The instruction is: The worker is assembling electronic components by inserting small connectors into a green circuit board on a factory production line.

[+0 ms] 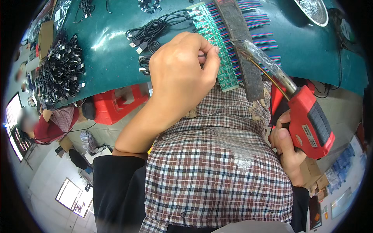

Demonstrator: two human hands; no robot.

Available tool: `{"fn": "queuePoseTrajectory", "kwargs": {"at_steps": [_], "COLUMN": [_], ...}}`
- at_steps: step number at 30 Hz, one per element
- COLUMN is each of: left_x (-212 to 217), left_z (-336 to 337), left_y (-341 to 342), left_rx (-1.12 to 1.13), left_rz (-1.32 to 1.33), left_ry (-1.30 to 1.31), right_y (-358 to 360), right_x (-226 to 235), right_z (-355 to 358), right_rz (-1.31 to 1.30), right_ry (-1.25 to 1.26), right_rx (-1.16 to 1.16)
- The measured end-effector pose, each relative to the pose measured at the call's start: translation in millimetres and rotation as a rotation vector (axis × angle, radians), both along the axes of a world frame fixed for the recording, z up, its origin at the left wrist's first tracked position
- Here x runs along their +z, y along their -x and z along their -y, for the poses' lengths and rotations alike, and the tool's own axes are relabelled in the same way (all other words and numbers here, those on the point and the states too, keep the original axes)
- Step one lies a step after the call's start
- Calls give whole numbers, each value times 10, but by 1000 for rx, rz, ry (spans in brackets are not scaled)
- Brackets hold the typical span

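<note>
My left hand (180, 70) is closed in a pinch beside the green circuit board panel (227, 75), with a short dark piece of cable (202, 55) showing between its fingers. Its fingertips are over the board's left edge. My right hand (285, 141) grips the handle of a red soldering gun (312, 120), whose metal barrel points up and left to the board. A long dark bar (241, 46) lies across multicoloured ribbon wires (260, 19) along the board's right side. Several black USB cables (155, 29) run from the board's upper left edge.
A large heap of black USB cables (58, 70) lies at the left of the green table (105, 50). At the far right stands a metal bowl (316, 11) with silvery bits in it. A red stool (116, 106) is under the table edge; another person (56, 122) sits at left.
</note>
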State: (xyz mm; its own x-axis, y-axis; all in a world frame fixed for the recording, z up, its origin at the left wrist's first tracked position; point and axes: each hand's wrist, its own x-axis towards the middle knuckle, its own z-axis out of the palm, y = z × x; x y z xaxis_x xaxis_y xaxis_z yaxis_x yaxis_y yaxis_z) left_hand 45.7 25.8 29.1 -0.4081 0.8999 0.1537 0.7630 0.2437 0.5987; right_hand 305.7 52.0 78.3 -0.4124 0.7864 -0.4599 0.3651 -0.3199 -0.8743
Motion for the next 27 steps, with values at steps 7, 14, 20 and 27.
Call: {"fn": "queuePoseTrajectory", "kwargs": {"at_steps": [7, 14, 20, 27], "left_x": [-56, -53, -53, -109], "left_z": [40, 31, 12, -4], "left_y": [51, 15, -10, -32], "left_rx": [-9, -7, -14, -17], "left_rz": [-74, -105, -128, -113], "left_ry": [-6, -10, -22, -67], "right_y": [44, 95, 73, 22], "right_x": [-27, -69, -80, -62], "right_z": [-54, -5, -9, -23], "right_rz": [2, 41, 40, 81], "right_ry": [76, -9, -8, -82], "right_rx": [53, 39, 45, 94]}}
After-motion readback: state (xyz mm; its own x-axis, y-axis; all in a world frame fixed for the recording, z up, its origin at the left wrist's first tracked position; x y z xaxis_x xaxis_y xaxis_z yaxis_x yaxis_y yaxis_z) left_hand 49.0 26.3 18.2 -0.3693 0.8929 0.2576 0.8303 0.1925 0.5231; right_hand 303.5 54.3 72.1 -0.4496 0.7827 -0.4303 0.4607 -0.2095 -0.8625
